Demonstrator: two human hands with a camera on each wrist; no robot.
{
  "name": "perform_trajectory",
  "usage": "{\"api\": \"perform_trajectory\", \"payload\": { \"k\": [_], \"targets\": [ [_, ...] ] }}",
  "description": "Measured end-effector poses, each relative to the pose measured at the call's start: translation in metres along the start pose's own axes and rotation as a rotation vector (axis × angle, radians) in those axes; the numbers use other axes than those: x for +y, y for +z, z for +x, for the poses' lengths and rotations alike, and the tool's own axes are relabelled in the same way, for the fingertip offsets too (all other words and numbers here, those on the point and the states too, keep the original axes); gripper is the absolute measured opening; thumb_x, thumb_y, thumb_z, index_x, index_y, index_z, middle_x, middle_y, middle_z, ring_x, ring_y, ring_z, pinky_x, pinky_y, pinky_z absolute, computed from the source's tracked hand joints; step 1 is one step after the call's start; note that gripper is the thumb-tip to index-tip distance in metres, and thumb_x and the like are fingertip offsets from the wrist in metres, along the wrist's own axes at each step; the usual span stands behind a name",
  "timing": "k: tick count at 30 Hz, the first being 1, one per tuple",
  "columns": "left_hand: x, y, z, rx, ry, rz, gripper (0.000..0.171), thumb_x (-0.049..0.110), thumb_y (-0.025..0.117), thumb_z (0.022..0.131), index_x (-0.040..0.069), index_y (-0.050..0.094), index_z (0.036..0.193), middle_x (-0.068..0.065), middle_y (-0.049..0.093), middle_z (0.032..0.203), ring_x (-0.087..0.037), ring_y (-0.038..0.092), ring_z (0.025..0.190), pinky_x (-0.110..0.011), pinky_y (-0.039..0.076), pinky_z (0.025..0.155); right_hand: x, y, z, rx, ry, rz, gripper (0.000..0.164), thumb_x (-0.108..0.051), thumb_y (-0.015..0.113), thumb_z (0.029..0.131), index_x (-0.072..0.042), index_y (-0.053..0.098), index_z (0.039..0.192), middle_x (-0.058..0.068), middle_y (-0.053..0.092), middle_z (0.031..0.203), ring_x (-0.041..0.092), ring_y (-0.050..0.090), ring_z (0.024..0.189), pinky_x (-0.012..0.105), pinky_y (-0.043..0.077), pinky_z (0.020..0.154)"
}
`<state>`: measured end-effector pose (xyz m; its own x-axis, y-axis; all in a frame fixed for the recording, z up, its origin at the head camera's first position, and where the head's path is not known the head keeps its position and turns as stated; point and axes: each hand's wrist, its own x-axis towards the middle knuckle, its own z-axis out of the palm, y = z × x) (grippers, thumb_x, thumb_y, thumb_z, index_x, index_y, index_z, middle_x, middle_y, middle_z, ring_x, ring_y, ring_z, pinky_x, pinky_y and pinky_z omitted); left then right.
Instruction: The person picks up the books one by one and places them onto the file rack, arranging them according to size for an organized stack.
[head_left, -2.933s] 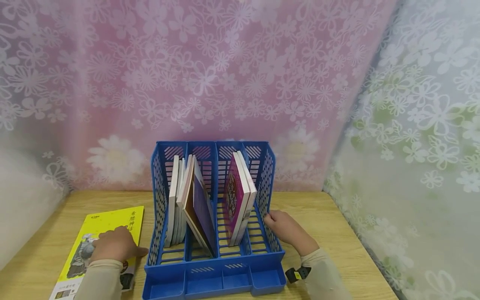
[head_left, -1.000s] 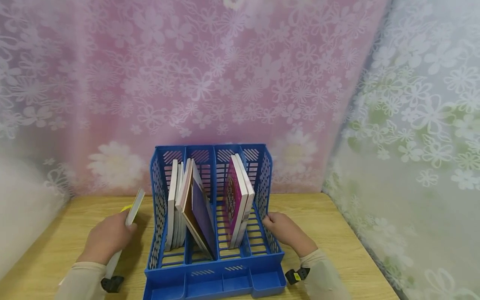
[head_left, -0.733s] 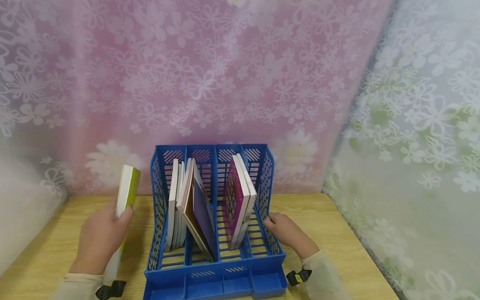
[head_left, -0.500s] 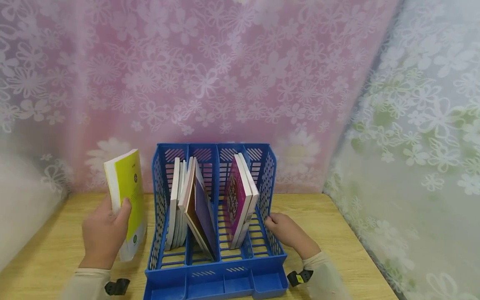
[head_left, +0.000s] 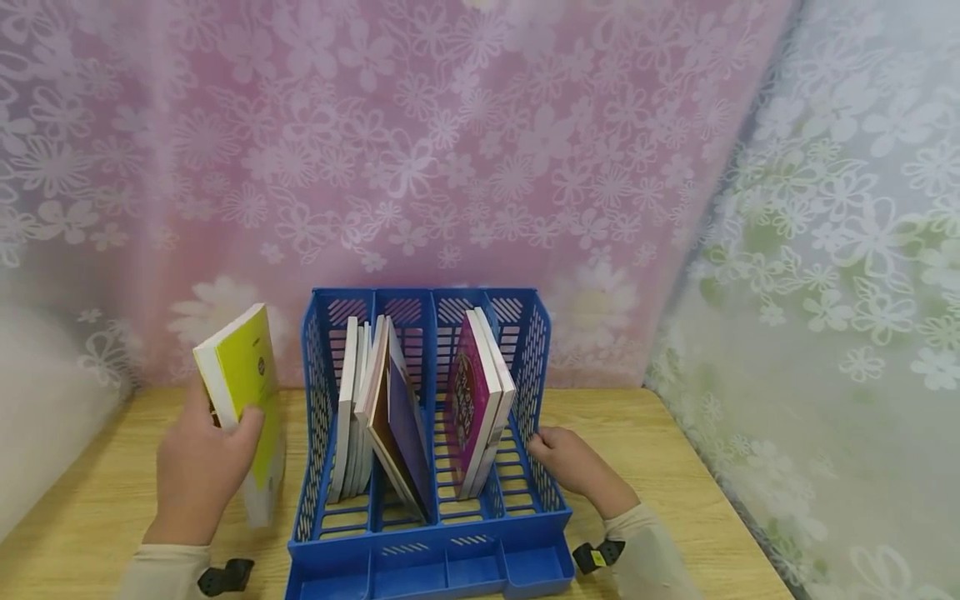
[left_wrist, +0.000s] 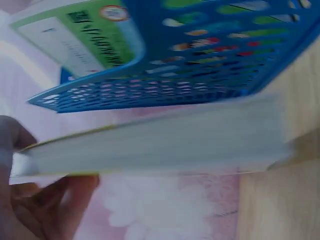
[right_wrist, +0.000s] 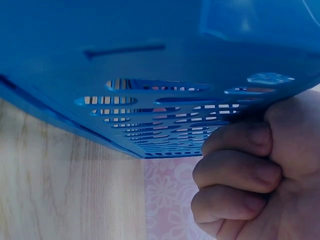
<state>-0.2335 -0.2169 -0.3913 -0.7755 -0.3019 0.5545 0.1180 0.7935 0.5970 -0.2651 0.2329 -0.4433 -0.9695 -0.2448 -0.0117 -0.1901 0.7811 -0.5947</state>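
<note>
A thick yellow book (head_left: 258,375) stands upright left of the blue file rack (head_left: 423,523), its page edges facing me. My left hand (head_left: 202,467) grips it by the near side, thumb on the yellow cover and fingers behind. In the left wrist view the page block (left_wrist: 165,147) runs alongside the rack's perforated wall (left_wrist: 175,90), a gap between them. My right hand (head_left: 573,467) holds the front edge of the rack's right side wall; the right wrist view shows its fingers (right_wrist: 235,170) curled against that edge.
Several thin books (head_left: 352,417) stand in the rack's leftmost slot. A purple-covered book (head_left: 408,433) leans in the second slot with others. Magenta books (head_left: 472,400) stand in the third slot. Wooden table (head_left: 645,450) lies under everything, with a floral curtain (head_left: 450,167) behind.
The yellow book lay flat on the table under my left hand; it has been lifted, turned upright and rotated so its cover faces right. The right hand stays on the rack.
</note>
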Motion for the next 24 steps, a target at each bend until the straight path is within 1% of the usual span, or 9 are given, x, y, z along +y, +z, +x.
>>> {"api": "perform_trajectory", "payload": {
  "k": [2,4,7,9,12,15,18,21,24],
  "targets": [
    [0.003,-0.007,0.001,-0.090,-0.068,0.003,0.044,0.033,0.058,0.088,0.003,0.049,0.119,-0.021,0.064,0.089,-0.027,0.058,0.056,-0.034,0.039,0.042,0.001,0.000,0.000,0.002,0.010,-0.004,0.033,-0.018,0.041,0.099,-0.014,0.040,0.066,-0.003,0.033,0.058,0.013,0.031,0.050,0.027,0.028,0.049],
    [0.006,-0.011,0.002,-0.173,-0.104,-0.014,0.050,0.039,0.055,0.092,0.001,0.047,0.125,-0.023,0.062,0.100,-0.030,0.061,0.066,-0.035,0.043,0.045,0.002,-0.001,0.000,0.006,0.016,-0.006,0.034,-0.018,0.041,0.099,-0.014,0.040,0.066,-0.003,0.033,0.057,0.013,0.031,0.050,0.028,0.028,0.050],
    [0.010,-0.014,0.001,-0.288,-0.137,-0.064,0.060,0.044,0.046,0.096,-0.003,0.043,0.133,-0.028,0.057,0.112,-0.036,0.063,0.078,-0.038,0.048,0.051,0.005,-0.001,0.000,0.008,0.022,0.001,0.033,-0.019,0.041,0.100,-0.013,0.041,0.067,-0.003,0.034,0.057,0.013,0.032,0.049,0.028,0.029,0.050],
    [0.011,-0.011,-0.001,-0.327,-0.123,-0.081,0.061,0.043,0.042,0.098,-0.006,0.041,0.134,-0.030,0.056,0.113,-0.036,0.063,0.079,-0.039,0.049,0.053,0.006,-0.002,0.000,0.005,0.025,0.012,0.033,-0.018,0.041,0.100,-0.013,0.042,0.067,-0.003,0.035,0.057,0.013,0.033,0.049,0.028,0.030,0.049],
    [0.009,-0.003,-0.005,-0.345,-0.087,-0.061,0.059,0.042,0.040,0.099,-0.010,0.047,0.126,-0.031,0.059,0.107,-0.032,0.062,0.072,-0.038,0.047,0.052,0.007,-0.001,0.000,0.000,0.028,0.022,0.032,-0.018,0.041,0.100,-0.013,0.042,0.068,-0.003,0.035,0.057,0.013,0.033,0.050,0.027,0.030,0.049],
    [0.006,0.008,-0.007,-0.295,-0.046,-0.026,0.053,0.040,0.042,0.099,-0.010,0.053,0.115,-0.027,0.062,0.099,-0.029,0.059,0.068,-0.039,0.044,0.052,0.006,-0.001,0.000,-0.004,0.027,0.027,0.032,-0.019,0.041,0.100,-0.013,0.042,0.068,-0.003,0.034,0.058,0.013,0.032,0.050,0.028,0.029,0.049],
    [0.003,0.015,-0.009,-0.269,-0.044,-0.011,0.051,0.040,0.043,0.098,-0.008,0.056,0.109,-0.026,0.063,0.095,-0.031,0.058,0.069,-0.042,0.043,0.053,0.004,-0.001,0.000,-0.011,0.017,0.020,0.034,-0.020,0.041,0.100,-0.013,0.041,0.067,-0.002,0.034,0.058,0.014,0.031,0.050,0.028,0.029,0.050],
    [0.003,0.015,-0.010,-0.271,-0.065,0.003,0.051,0.041,0.043,0.098,-0.007,0.057,0.108,-0.025,0.063,0.095,-0.031,0.058,0.068,-0.043,0.043,0.053,0.002,0.000,0.000,-0.016,0.010,0.013,0.035,-0.020,0.040,0.101,-0.013,0.040,0.066,-0.003,0.033,0.057,0.014,0.030,0.049,0.028,0.028,0.050],
    [0.003,0.010,-0.010,-0.317,-0.077,0.030,0.054,0.044,0.040,0.098,-0.007,0.057,0.108,-0.025,0.063,0.094,-0.030,0.057,0.067,-0.041,0.042,0.052,0.002,0.000,0.001,-0.017,0.010,0.006,0.036,-0.019,0.040,0.101,-0.014,0.040,0.065,-0.002,0.033,0.057,0.014,0.029,0.049,0.028,0.028,0.050]
  ]
}}
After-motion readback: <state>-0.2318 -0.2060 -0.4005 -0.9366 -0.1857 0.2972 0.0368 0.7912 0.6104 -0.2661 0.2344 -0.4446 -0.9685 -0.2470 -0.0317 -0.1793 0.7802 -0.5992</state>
